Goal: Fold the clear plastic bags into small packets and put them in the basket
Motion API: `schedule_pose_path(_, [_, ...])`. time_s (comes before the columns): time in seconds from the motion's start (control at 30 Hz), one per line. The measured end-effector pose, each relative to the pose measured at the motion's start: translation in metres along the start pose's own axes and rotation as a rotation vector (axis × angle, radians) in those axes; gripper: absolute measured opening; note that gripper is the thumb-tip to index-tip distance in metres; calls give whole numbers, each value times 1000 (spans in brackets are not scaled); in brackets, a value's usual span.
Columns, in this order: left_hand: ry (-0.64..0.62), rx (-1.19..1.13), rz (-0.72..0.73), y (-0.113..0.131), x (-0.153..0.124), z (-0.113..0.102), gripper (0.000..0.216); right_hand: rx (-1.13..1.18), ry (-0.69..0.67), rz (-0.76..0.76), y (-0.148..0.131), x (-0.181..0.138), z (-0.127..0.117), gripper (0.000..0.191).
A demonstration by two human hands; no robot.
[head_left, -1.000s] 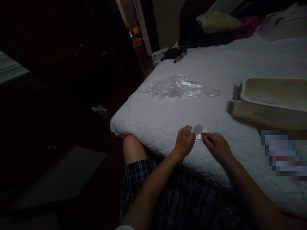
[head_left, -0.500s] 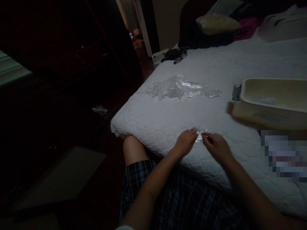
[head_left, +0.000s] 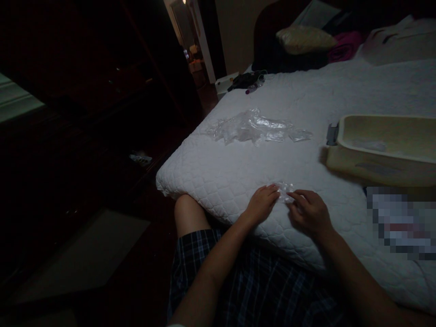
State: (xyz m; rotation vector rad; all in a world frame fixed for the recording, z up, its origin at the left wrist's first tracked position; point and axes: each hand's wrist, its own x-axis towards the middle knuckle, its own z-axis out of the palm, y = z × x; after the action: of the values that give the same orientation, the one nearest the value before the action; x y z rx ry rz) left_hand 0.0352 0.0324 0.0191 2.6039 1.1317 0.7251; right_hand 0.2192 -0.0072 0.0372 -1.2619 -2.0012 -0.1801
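Note:
A small crumpled piece of clear plastic film (head_left: 285, 191), perhaps a bag, lies near the edge of the white quilted bed (head_left: 211, 181). My left hand (head_left: 263, 202) holds its left side down against the quilt, fingers close together. On the right side, the outstretched index finger of my right hand (head_left: 311, 211) touches the film, while the thumb sits apart and lower. Farther up the bed is a larger spread of crumpled clear plastic bags (head_left: 254, 127), out of reach of both hands where they are.
A cream plastic bin (head_left: 381, 170) with a grey latch stands at the right, some clear plastic inside. Below it lies a pixelated item (head_left: 397, 222). A beige pillow (head_left: 306, 40), pink cloth (head_left: 345, 45) and dark bag (head_left: 247, 80) are at the back. Dark furniture lines the left.
My right thumb and index finger, earlier pinched together at the film, have come apart. The film lies more spread out. My left hand has hardly moved.

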Motion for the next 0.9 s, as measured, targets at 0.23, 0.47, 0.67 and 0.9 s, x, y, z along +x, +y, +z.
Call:
schedule_pose_path(0.23, [66,-160,-53,-5,2,0,30,-44,-168,-53,3,0,10,37])
schedule_pose_path(0.47, [66,-186,-101,-4,-3,-1,45,62,-141,42,8,1,11,29])
schedule_pose_path(0.67, [161,-379,-147,-7,-3,5,41,151,-94,127,9,4,8,26])
schedule_pose_path(0.9, [206,-831,-387,-12,6,-2,35,295,-84,292,-1,15,-9,25])
